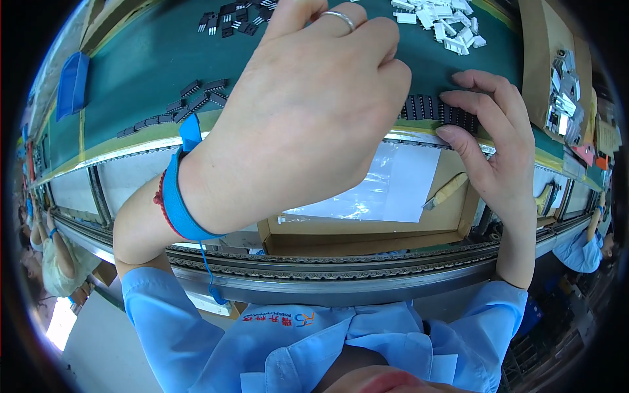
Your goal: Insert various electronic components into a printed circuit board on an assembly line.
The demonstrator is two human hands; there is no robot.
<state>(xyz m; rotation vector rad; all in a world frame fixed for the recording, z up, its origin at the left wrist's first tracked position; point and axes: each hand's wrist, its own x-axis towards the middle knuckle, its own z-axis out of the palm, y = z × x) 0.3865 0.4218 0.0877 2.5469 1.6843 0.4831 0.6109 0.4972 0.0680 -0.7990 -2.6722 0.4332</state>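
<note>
My left hand point(314, 111) fills the middle of the view, its fingers curled over the green bench mat point(141, 62). The fingertips are hidden behind the hand, so whatever they hold does not show. A blue wrist strap point(181, 196) with a thin cord circles that wrist. At the right, my right hand point(495, 124) is open, thumb and fingers apart around the right end of a row of black pin-legged chips point(422, 107). That row stands side by side along the bench's near edge. More black chips point(196, 103) lie loosely left of my left wrist.
Black three-legged components point(239, 18) and a pile of white connectors point(445, 19) lie farther back. A blue tray point(72, 85) sits far left, a cardboard box point(547, 59) at right. Below are a shallow carton point(327, 245) with a yellow-handled tool point(447, 190) and a conveyor rail point(341, 268).
</note>
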